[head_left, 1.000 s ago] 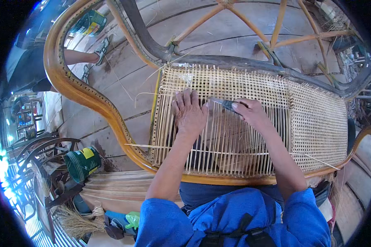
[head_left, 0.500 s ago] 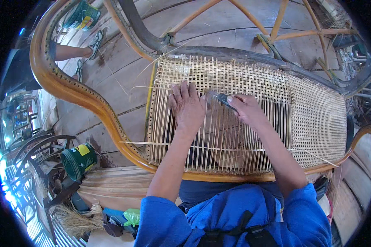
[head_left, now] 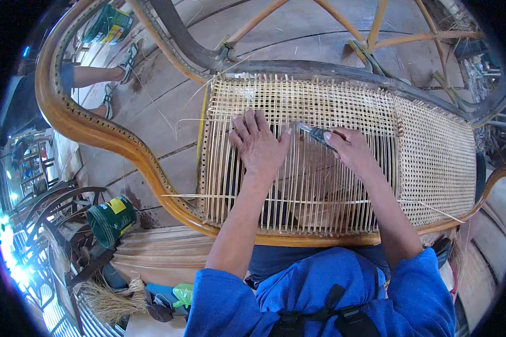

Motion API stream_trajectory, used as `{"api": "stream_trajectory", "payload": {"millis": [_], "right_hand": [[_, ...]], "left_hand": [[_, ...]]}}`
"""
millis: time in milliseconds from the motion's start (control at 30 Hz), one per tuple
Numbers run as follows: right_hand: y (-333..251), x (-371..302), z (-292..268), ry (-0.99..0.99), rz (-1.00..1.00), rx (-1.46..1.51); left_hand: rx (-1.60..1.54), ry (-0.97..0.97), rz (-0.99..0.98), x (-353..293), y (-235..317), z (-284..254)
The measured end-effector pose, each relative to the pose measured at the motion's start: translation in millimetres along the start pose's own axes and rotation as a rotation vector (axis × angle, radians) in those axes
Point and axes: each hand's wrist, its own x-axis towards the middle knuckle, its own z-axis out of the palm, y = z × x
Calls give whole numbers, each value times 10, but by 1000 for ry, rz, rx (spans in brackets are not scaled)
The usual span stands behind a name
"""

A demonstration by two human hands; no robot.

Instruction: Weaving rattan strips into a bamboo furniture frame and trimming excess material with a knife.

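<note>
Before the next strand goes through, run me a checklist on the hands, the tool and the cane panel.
1. Left hand flat on the cane panel, fingers spread over the strands: ok.
2. Right hand gripping the small metal tool, tip pointing left toward the left hand: ok.
3. Tool tip clear of the left fingertips: cannot tell, they sit very close.
4. Upper rows already cross-woven, lower part only upright strands: ok.
5. Loose strand lying across the lower panel and sticking out past the left edge of the curved wooden frame: not ok, it is untucked.
6. Finished fine weave section on the right looks intact: ok.
</note>
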Motion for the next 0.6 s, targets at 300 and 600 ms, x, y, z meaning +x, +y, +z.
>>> {"api": "stream_trajectory", "payload": {"millis": [300, 600], "right_hand": [[19, 6, 90, -79, 46, 63], [-167, 31, -449, -42, -80, -251]], "left_hand": [[60, 7, -12, 11, 95, 29], [-75, -96, 222, -450, 198, -278]]}}
